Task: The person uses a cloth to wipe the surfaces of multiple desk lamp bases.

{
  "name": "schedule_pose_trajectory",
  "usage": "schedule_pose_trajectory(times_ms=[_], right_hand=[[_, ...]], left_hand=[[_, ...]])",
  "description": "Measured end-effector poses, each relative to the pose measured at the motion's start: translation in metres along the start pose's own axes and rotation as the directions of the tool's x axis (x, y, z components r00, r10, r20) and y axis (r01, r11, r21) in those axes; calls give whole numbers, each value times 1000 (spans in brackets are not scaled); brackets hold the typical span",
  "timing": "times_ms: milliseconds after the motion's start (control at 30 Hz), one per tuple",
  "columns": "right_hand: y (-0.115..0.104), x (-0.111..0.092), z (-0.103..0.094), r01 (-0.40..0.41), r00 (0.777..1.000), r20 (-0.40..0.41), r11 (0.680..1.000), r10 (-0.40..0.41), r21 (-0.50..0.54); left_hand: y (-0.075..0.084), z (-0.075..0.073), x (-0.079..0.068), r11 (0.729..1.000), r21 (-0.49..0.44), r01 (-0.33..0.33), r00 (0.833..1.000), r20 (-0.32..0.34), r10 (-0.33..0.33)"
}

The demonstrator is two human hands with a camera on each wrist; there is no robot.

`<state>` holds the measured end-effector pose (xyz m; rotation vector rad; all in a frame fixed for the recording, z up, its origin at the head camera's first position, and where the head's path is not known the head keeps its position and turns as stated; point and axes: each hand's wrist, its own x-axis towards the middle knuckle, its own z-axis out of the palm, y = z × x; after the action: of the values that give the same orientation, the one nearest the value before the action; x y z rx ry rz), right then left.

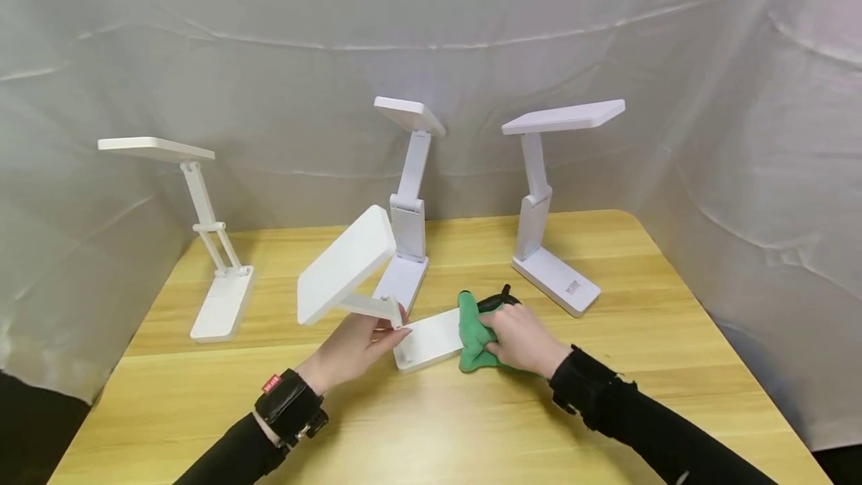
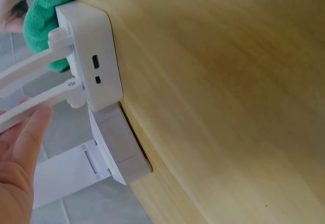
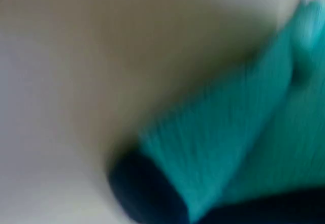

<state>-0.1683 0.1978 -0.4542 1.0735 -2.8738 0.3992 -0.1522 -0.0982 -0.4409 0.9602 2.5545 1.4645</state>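
Observation:
A white folding desk lamp lies across the middle of the table, with its base (image 1: 426, 340) flat and its panel head (image 1: 346, 264) tilted up to the left. My left hand (image 1: 353, 346) pinches the lamp's thin arm near the hinge. Two small ports show on the base's end (image 2: 96, 64) in the left wrist view. My right hand (image 1: 525, 339) grips a green cloth (image 1: 474, 339) against the other end of the base. Beside that hand is a black piece (image 1: 494, 301) whose kind I cannot tell. The right wrist view is blurred, mostly green cloth (image 3: 218, 137).
Three more white lamps stand unfolded behind: a left one (image 1: 222, 304), a middle one (image 1: 409, 227) close behind the held lamp, and a right one (image 1: 555, 279). Grey sheeting (image 1: 283, 96) hangs around the wooden table (image 1: 431, 425) at the back and sides.

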Motion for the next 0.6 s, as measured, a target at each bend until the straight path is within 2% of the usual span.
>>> schedule_pose_trajectory(times_ms=[100, 167, 267, 333, 400, 467, 533, 600], right_hand=[[-7, -8, 4, 10, 998, -67, 1000, -11, -24], [-11, -14, 4, 14, 997, -74, 1000, -14, 0], [-14, -23, 1, -4, 999, -37, 993, 8, 118], [-14, -29, -2, -54, 998, -26, 969, 62, 240], [-13, -35, -6, -102, 990, -45, 913, 130, 396], [-12, -39, -9, -106, 978, -94, 831, 186, 546], [-11, -40, -12, -70, 968, -138, 754, 210, 653], [-12, -40, -12, -24, 965, -165, 700, 202, 714]], left_hand=[[2, -1, -4, 999, 37, 28, 999, -28, -27], [4, -1, -8, 996, 65, 62, 997, -48, -59], [7, -2, -16, 984, 119, 130, 989, -91, -120], [8, -2, -22, 972, 157, 176, 979, -128, -156], [8, -2, -27, 954, 207, 216, 969, -166, -183], [8, -2, -30, 937, 249, 246, 960, -192, -202], [8, -1, -33, 924, 265, 276, 954, -192, -231], [6, 2, -35, 919, 262, 295, 950, -186, -252]])
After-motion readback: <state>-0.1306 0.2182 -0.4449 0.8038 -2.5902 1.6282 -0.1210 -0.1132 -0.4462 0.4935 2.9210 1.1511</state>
